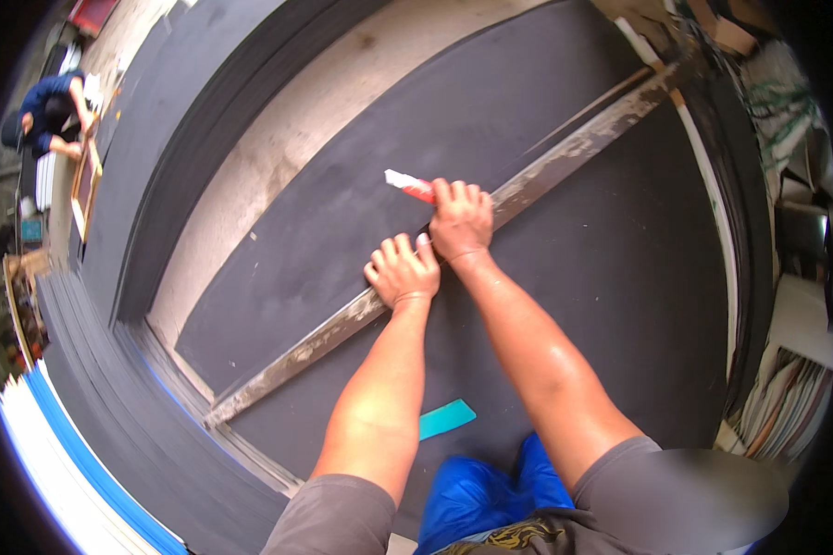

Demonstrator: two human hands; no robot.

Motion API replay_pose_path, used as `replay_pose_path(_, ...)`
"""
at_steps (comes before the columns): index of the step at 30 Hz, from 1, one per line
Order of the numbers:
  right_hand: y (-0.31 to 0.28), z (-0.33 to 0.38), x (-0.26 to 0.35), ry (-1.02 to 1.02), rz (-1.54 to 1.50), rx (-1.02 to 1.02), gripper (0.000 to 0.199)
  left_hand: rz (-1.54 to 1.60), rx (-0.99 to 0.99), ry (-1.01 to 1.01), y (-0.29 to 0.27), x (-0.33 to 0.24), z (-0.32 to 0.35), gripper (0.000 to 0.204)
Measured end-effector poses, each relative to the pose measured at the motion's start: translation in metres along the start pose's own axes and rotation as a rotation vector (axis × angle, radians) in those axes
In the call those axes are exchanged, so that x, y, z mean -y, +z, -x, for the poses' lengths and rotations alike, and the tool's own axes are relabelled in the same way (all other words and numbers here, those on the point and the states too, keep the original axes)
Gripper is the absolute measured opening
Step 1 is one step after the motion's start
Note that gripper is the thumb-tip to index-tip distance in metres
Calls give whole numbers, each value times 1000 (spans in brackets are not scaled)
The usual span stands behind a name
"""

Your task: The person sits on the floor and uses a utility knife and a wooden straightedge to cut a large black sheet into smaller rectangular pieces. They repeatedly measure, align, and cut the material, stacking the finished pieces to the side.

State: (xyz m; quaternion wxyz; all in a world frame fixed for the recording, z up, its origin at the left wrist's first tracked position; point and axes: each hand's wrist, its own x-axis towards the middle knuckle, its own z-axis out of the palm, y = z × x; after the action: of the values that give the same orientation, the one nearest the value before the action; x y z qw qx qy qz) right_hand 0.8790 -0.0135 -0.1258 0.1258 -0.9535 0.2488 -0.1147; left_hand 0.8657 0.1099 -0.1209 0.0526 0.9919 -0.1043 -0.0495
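My left hand (403, 273) lies over a long, worn metal straightedge (319, 342), fingers spread and pressing on it. Just right of it, my right hand (463, 219) is closed round a red-and-white tool (415, 188) that looks like a utility knife, its pale end pointing up and left. That hand also rests against the straightedge, and its grip hides the rest of the tool. Beneath both hands is a large dark grey sheet (611, 268), crossed diagonally by the straightedge. A flat teal strip (449, 419) lies on the sheet, close to my left forearm.
Thick stacks of dark sheets (176, 139) rise at the left, with white and blue sheets (74, 462) at the lower left. Another person (51, 111) bends over a wooden frame (85, 190) at the far left. Upright thin boards (791, 407) stand at the right.
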Motion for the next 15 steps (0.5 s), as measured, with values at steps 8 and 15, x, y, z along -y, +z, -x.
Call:
replay_pose_path(8, 1, -7, -1, -48, 129, 72, 33, 118, 52, -39, -11, 1, -4, 44)
replay_pose_path(15, 0, -7, -5, 1, 185, 125, 34, 180, -29, 93, -19, 141, 40, 52)
